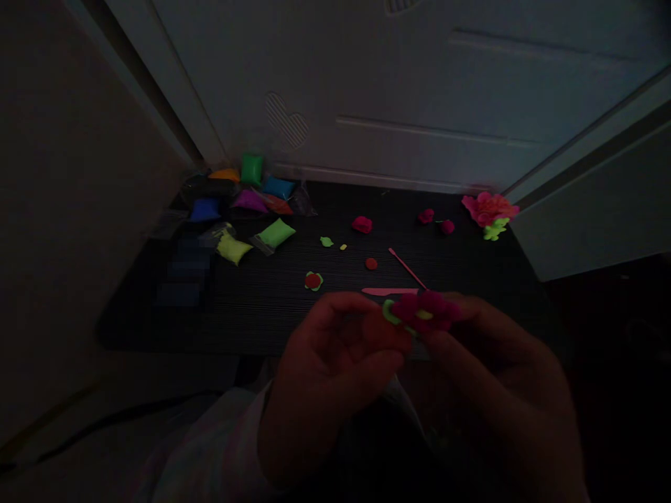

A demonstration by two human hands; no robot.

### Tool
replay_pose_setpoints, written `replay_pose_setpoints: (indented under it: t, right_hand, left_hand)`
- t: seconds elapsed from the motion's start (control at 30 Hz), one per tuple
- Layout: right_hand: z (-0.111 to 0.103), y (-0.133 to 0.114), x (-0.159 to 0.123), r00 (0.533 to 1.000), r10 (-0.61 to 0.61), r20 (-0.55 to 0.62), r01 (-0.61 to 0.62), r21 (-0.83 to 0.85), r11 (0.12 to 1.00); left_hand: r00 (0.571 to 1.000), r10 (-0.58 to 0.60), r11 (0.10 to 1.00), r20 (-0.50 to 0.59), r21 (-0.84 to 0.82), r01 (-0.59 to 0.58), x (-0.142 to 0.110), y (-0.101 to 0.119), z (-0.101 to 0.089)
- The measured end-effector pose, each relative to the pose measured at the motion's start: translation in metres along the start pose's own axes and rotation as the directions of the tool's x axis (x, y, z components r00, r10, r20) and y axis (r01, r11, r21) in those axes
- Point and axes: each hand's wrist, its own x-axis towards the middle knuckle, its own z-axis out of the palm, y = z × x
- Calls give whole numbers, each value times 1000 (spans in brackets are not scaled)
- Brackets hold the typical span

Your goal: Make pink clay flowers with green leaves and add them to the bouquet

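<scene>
In the dim head view, my left hand [319, 384] is closed with thumb and fingers around a rounded orange-red clay piece [386, 335] that has a light green rim [388, 311]. My right hand [508, 377] pinches a magenta clay flower [437, 305] with a yellow centre. The flower sits against the green rim, so both hands nearly meet above the table's front edge. Just beyond them lie a pink plastic knife [388, 291] and a thin pink modelling stick [407, 268]. A flat red clay disc [371, 264] and a red disc on green leaves [313, 281] rest farther back.
Several bags of coloured clay, including a lime one [276, 234] and a blue one [205, 209], lie on the left of the black table [251, 307]. Magenta clay pieces [362, 224] and a pink clay flower [490, 208] stand toward the back. A white panel [367, 84] rises behind.
</scene>
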Motion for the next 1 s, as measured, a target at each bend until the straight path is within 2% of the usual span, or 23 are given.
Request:
replay_pose_setpoints:
  t: [0.3,0.53,0.73,0.87,1.0]
  right_hand:
    - [1,2,1,999,-29,-19,29,31,999]
    - [-4,-2,5,996,-86,7,86,-31,996]
    - [-4,2,8,999,-26,36,22,84,996]
    - [-4,4,10,998,21,66,-34,208,977]
    - [-4,5,10,994,54,98,-78,259,963]
  left_hand:
    - [1000,5,1000,-16,25,-4,3,-1,0]
    - [998,57,984,5,170,-57,3,-1,-2]
    - [997,80,979,7,188,-80,2,1,-3]
    - [996,80,975,42,205,-87,3,0,-4]
    - [994,84,972,68,216,-97,3,0,-5]
